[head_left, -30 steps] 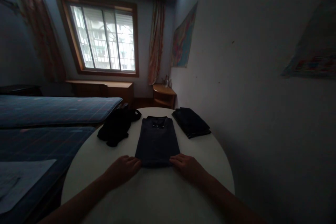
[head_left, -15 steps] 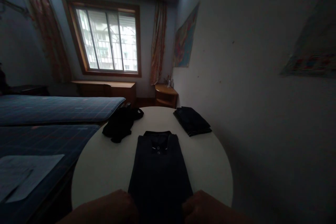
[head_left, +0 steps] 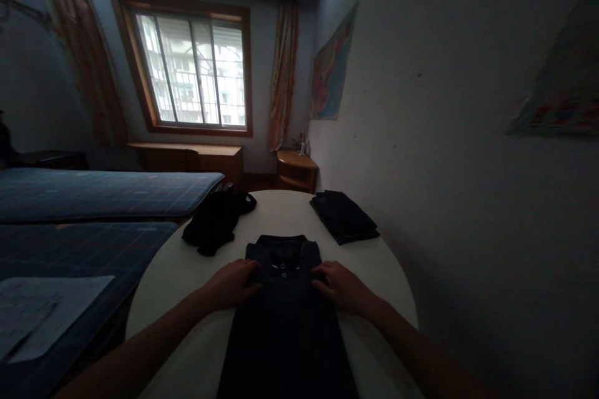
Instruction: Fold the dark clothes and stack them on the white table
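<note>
A dark collared shirt, folded into a long strip, lies down the middle of the round white table, its collar pointing away from me. My left hand rests on the shirt's left side just below the collar. My right hand rests on the right side at the same height. Both hands have fingers curled over the fabric edges; the dim light hides whether they grip it.
A crumpled black garment lies at the table's far left. A folded dark stack sits at the far right, near the wall. Beds with blue plaid covers stand to the left, with white papers on the nearer one.
The shirt has been pulled toward me along the table. My hands, earlier at its near edge, have moved up to the collar end.
</note>
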A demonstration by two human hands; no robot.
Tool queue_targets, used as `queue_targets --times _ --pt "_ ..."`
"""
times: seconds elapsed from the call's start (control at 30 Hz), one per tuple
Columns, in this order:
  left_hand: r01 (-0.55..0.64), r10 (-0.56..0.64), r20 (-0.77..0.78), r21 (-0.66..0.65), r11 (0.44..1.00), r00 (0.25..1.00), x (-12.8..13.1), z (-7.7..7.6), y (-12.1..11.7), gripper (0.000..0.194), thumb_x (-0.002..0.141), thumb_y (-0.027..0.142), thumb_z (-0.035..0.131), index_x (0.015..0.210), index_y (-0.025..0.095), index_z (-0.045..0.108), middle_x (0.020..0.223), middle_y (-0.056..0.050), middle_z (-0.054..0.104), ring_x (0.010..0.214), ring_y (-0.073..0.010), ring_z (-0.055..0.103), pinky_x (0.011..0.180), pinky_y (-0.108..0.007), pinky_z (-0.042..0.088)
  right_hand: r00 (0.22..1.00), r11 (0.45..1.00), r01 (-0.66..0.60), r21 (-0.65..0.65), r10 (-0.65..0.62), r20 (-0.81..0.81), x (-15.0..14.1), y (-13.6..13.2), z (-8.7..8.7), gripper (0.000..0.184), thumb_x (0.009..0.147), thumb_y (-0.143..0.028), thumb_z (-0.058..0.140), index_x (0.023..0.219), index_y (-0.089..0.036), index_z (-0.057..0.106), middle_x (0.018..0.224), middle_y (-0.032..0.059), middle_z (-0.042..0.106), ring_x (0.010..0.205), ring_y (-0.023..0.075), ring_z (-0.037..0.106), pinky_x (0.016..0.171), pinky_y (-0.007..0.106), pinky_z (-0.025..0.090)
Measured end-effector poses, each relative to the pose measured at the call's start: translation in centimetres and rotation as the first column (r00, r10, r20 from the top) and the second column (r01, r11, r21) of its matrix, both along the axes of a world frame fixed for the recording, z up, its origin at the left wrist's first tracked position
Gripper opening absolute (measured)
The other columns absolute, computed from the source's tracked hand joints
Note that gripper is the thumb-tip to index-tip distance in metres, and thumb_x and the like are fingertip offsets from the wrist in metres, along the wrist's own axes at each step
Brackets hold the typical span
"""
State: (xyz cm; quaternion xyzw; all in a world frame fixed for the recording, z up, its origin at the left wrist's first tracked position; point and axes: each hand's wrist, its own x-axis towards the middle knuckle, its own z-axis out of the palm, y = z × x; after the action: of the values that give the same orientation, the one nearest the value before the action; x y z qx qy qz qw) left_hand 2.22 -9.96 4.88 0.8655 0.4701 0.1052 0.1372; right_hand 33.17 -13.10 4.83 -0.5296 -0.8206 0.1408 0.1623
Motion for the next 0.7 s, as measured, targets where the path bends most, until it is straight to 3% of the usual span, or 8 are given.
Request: queue_targets --times 0.2,0.47,0.7 --pt "0.062 -0.064 -0.016 -0.079 0.995 0.998 0.1 -0.4 1.2 0.033 0.082 0.042 0.060 0.107 0.022 0.067 0.106 -0.009 0.070 0.099 -0.0288 0.064 0.085 -0.038 0.047 0.998 0.995 -0.050 -0.084 0.053 0.025 -0.1 1.9 -0.1 0.036 0.084 -0.046 0.066 0.105 -0.017 0.073 0.102 0.0105 0.071 0.097 0.0253 0.062 0.085 0.034 0.046" --pt "0.110 -0.079 0.129 -0.252 0.961 0.989 0.1 -0.3 1.1 0.022 0.080 0.030 0.061 0.100 0.021 0.061 0.103 -0.005 0.069 0.093 -0.0229 0.064 0.078 -0.032 0.046 0.998 0.968 -0.054 -0.246 0.062 0.024 -0.4 2.6 0.5 0.032 0.080 -0.043 0.071 0.096 -0.016 0.068 0.095 0.0065 0.068 0.081 0.0184 0.061 0.067 0.026 0.042" --pt "0.128 -0.033 0.363 -0.240 0.962 0.931 -0.4 -0.3 1.3 0.014 0.080 0.028 0.060 0.092 0.021 0.058 0.093 0.000 0.066 0.086 -0.0185 0.061 0.077 -0.029 0.045 0.980 0.951 -0.154 -0.267 0.112 -0.166 -0.7 2.7 0.9 0.024 0.088 -0.038 0.061 0.100 -0.018 0.068 0.097 0.0035 0.070 0.086 0.0170 0.063 0.075 0.026 0.045"
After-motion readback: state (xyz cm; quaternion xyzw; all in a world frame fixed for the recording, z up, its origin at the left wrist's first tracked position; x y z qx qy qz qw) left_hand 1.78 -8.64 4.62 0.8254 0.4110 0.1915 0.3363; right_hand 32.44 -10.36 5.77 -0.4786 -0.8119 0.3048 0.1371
